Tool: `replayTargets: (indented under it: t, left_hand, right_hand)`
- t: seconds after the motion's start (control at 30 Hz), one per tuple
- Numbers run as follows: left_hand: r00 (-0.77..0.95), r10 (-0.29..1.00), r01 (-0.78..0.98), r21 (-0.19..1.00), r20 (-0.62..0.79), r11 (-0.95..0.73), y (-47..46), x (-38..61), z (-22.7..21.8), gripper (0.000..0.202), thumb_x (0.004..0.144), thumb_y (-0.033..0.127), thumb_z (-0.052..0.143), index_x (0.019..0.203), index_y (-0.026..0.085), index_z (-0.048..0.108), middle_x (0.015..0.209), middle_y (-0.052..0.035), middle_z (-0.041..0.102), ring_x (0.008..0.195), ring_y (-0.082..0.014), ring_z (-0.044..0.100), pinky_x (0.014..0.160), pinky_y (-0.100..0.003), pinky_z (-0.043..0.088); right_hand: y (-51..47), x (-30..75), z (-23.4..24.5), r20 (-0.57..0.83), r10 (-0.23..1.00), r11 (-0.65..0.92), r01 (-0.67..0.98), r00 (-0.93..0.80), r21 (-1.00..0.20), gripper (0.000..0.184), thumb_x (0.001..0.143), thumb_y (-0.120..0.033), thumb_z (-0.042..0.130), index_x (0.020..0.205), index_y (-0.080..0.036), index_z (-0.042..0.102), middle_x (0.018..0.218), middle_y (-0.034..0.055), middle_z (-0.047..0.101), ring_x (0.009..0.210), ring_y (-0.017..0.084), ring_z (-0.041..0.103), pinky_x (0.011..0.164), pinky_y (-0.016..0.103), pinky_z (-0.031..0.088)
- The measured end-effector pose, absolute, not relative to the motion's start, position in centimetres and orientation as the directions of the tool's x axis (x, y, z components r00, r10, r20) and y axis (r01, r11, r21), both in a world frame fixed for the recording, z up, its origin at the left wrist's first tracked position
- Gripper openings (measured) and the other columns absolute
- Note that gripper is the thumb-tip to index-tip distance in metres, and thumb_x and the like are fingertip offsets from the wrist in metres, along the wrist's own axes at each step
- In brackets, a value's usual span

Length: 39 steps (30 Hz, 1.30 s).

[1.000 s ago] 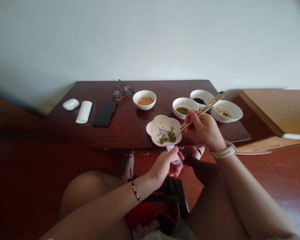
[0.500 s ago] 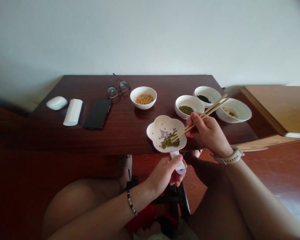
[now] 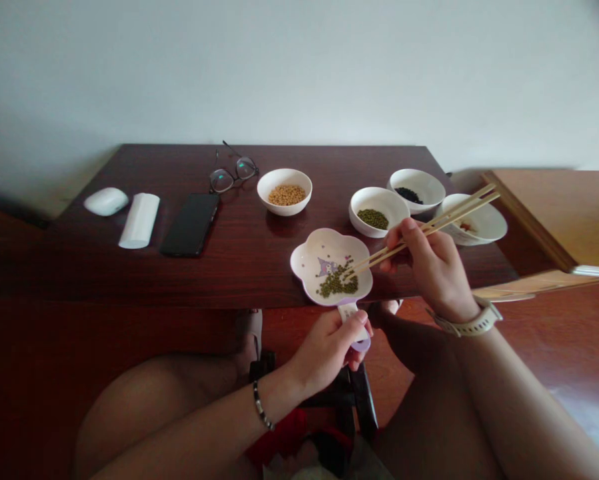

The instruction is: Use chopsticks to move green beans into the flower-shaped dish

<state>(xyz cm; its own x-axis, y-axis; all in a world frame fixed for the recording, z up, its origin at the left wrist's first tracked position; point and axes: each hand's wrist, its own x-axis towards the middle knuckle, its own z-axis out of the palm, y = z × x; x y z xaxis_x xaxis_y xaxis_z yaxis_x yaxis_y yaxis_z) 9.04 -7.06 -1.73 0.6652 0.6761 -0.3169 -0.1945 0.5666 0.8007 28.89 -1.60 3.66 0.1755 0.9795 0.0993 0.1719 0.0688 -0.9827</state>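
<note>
The dark wooden worktop [image 3: 259, 267] carries several white bowls [image 3: 355, 212] and, near its front edge, a flower-shaped white dish [image 3: 304, 250]. The left hand [image 3: 324, 353] has its fingers closed on a lilac-tipped handle [image 3: 362, 345], which seems to belong to the dish. The right hand [image 3: 432, 267] grips wooden chopsticks [image 3: 384, 245], their tips just above the green beans [image 3: 336, 285] lying in the dish; I cannot tell if they pinch one. Small round beans could slip away if the grip loosens, and roll over the shallow rim.
</note>
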Motion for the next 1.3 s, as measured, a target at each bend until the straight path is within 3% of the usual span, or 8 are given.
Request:
replayTargets:
  t: [0.2, 0.6, 0.83, 1.3]
  left_hand:
    - [0.666, 0.683, -0.192, 0.814, -0.302, 0.547, -7.29, 8.94, -1.87, 0.045, 0.102, 0.059, 0.056, 0.089, 0.017, 0.057, 0.066, 0.0028, 0.052, 0.052, -0.0072, 0.045, 0.047, -0.019, 0.035]
    - [0.662, 0.684, -0.177, 0.822, -0.307, 0.541, -7.2, 9.06, -1.65, 0.044, 0.102, 0.058, 0.056, 0.088, 0.016, 0.057, 0.065, 0.0026, 0.052, 0.051, -0.007, 0.044, 0.046, -0.018, 0.033]
    - [0.654, 0.689, -0.178, 0.822, -0.312, 0.541, -7.22, 9.09, -1.77, 0.042, 0.103, 0.056, 0.055, 0.088, 0.017, 0.058, 0.065, 0.0027, 0.053, 0.051, -0.0071, 0.045, 0.047, -0.019, 0.034]
    - [0.653, 0.693, -0.185, 0.822, -0.307, 0.538, -7.22, 9.15, -1.9, 0.044, 0.101, 0.058, 0.057, 0.088, 0.017, 0.057, 0.065, 0.0029, 0.052, 0.051, -0.0073, 0.045, 0.047, -0.019, 0.035]
  right_hand:
    - [-2.01, 28.9, 3.69, 0.081, 0.99, 0.048, 0.264, 0.117, -0.963, 0.046, 0.105, -0.061, 0.055, 0.083, -0.023, 0.068, 0.065, 0.0027, 0.072, 0.057, 0.016, 0.068, 0.055, 0.026, 0.055]
    - [-1.83, 29.16, 3.65, 0.016, 0.998, 0.001, 0.227, 0.066, -0.974, 0.045, 0.102, -0.06, 0.06, 0.082, -0.021, 0.07, 0.072, 0.004, 0.075, 0.062, 0.017, 0.074, 0.058, 0.026, 0.061]
    - [-1.78, 28.92, 3.95, 0.064, 0.993, 0.042, 0.223, 0.094, -0.974, 0.044, 0.103, -0.057, 0.06, 0.079, -0.022, 0.068, 0.071, 0.0032, 0.073, 0.062, 0.016, 0.071, 0.059, 0.025, 0.059]
    - [-1.96, 29.41, 4.08, -0.002, 0.996, -0.022, 0.231, 0.089, -0.973, 0.045, 0.105, -0.059, 0.056, 0.083, -0.022, 0.069, 0.07, 0.0034, 0.074, 0.062, 0.016, 0.071, 0.059, 0.025, 0.057]
